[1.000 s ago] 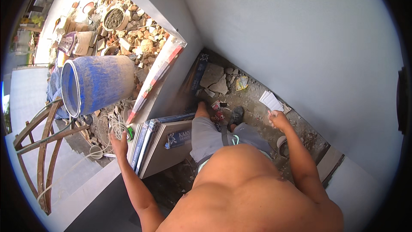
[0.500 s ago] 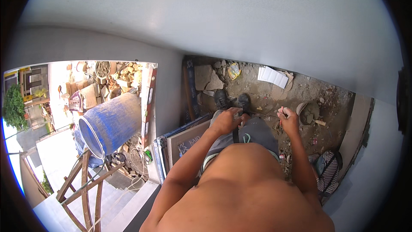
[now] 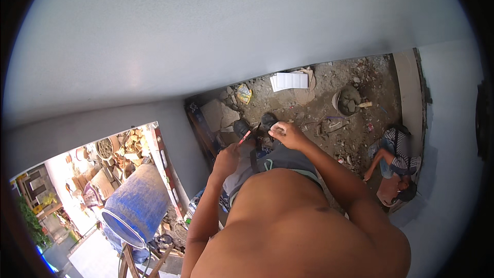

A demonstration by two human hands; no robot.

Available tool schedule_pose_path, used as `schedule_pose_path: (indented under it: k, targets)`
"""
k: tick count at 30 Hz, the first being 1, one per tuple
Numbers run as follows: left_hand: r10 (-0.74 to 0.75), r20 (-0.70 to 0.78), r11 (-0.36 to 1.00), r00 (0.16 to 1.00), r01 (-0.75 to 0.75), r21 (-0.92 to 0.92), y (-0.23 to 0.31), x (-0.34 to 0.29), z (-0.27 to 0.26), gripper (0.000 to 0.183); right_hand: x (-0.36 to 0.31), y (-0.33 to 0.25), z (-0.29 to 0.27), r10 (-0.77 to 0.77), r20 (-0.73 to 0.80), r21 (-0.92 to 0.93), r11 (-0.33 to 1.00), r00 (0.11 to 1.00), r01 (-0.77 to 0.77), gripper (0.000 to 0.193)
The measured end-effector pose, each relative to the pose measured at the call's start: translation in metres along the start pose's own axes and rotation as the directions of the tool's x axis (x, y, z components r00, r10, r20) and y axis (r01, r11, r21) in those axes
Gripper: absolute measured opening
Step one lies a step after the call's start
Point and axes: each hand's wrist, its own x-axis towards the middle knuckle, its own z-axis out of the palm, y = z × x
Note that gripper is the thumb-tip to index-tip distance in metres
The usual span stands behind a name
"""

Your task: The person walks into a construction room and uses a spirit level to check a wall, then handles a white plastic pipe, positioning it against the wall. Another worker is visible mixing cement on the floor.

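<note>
My left hand [image 3: 226, 159], in front of my left thigh, is closed around a slim red pencil-like stick [image 3: 245, 137] that points up and to the right. Across from it, my right hand [image 3: 288, 135] is held above my right shoe, its thumb and fingers pinched together. What sits in that pinch, if anything, is too small to make out. The hands are apart. Below them are my dark shoes [image 3: 268, 120] on the dirt floor.
A grey wall [image 3: 216, 31] rises ahead. White tiles [image 3: 292, 81] and a bucket of mortar [image 3: 347, 101] stand on the rubble-strewn floor [image 3: 324, 108]. Another person [image 3: 396, 157] crouches at right. Through the left opening lies a blue barrel [image 3: 139, 203].
The red stick has passed from my right hand to my left. My right hand has swung inward over my shoes. The view has turned, showing more of the crouching person.
</note>
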Motion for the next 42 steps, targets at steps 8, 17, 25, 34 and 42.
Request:
schedule_pose_path:
  k: [8,17,25,34,42]
  targets:
    - [-0.141,0.144,0.955,0.979,0.097,0.280,-0.109,-0.018,-0.020,0.031,-0.111,0.132,0.042,0.769,0.232,0.371,0.497,0.596,-0.785,0.075]
    - [0.298,0.026,0.906,0.954,-0.291,0.307,-0.006,0.093,-0.073,0.033,-0.125,0.125,0.067,0.738,0.029,0.658,0.494,0.674,-0.569,0.061]
    - [0.041,0.111,0.942,0.993,-0.076,0.327,0.016,0.111,-0.019,0.037,-0.103,0.166,0.004,0.699,-0.108,0.427,0.675,0.707,-0.602,0.059]
    - [-0.519,0.054,0.849,0.853,0.507,0.148,-0.046,0.050,0.175,0.053,-0.002,0.223,-0.161,0.594,0.172,-0.448,0.758,0.786,-0.474,0.054]
    - [-0.727,0.069,0.679,0.683,0.730,-0.077,-0.054,0.043,0.319,0.051,0.227,0.299,-0.187,0.515,0.232,-0.679,0.693,0.826,-0.241,0.072]
